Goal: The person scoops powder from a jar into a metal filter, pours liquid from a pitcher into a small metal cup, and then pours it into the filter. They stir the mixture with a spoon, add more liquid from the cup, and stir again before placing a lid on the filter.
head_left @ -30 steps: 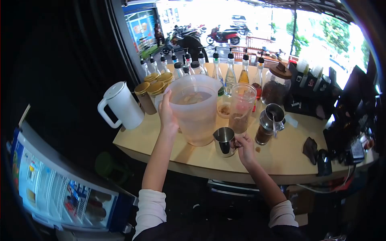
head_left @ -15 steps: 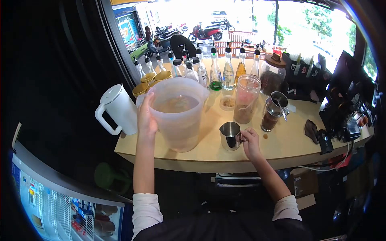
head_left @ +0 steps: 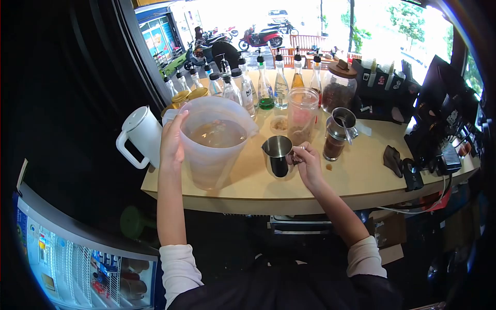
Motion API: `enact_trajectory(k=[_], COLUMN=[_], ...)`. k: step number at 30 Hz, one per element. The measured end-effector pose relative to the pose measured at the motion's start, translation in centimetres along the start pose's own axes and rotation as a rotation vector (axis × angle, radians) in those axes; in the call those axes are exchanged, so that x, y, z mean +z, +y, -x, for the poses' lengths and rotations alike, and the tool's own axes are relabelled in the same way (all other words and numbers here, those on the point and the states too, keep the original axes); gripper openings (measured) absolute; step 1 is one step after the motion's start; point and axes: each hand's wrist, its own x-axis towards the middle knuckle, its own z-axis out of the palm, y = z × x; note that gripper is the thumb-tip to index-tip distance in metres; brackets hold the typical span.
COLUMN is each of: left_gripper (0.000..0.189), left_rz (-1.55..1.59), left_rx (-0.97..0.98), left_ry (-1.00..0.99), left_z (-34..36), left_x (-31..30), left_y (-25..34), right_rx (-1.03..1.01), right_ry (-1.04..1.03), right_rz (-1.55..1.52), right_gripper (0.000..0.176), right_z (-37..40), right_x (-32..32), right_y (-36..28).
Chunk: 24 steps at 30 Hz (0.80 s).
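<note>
My left hand (head_left: 173, 139) is closed around the handle side of a large translucent plastic pitcher (head_left: 209, 165) with watery liquid in it. The pitcher leans slightly right, its spout toward a small stainless steel milk jug (head_left: 279, 157). My right hand (head_left: 306, 160) grips that jug by its handle, holding it upright near the counter's front. What is inside the jug cannot be made out. Just behind it stands a tall clear container (head_left: 301, 116) with a pink item and brown contents. Right of my right hand, a metal drip filter (head_left: 338, 129) sits on a glass of brown liquid (head_left: 333, 150).
A white lidded jug (head_left: 142, 134) stands left of the pitcher. Several pump bottles (head_left: 265, 88) line the back, with a wooden-lidded jar (head_left: 339, 88) beside them. A dark cloth (head_left: 392, 161) and black equipment (head_left: 444, 134) occupy the right end of the counter (head_left: 361, 178).
The milk jug has risen and shifted left toward the pitcher, in my right hand. The pitcher has tipped a little to the right, its spout lower. The view has shifted slightly.
</note>
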Motion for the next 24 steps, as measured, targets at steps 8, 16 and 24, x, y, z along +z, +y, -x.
enact_trajectory(k=[8,16,24], left_gripper=[0.042,0.042,0.041], left_rz=[-0.106,-0.158,-0.216], left_rx=[0.032,0.04,0.087], left_ry=[-0.068,-0.117,-0.152], left_z=[-0.9,-0.5,0.2], left_x=[2.8,4.3,6.0], left_y=[-1.2,-1.3,-1.3], right_rx=[0.004,-0.012,-0.015], right_ry=[0.009,0.024,0.08], right_rz=[-0.085,-0.097,-0.077], right_gripper=[0.025,0.024,0.02], right_z=[0.0,0.3,0.6], right_x=[-0.7,-1.2,-1.8], right_y=[-0.8,-1.1,-1.6])
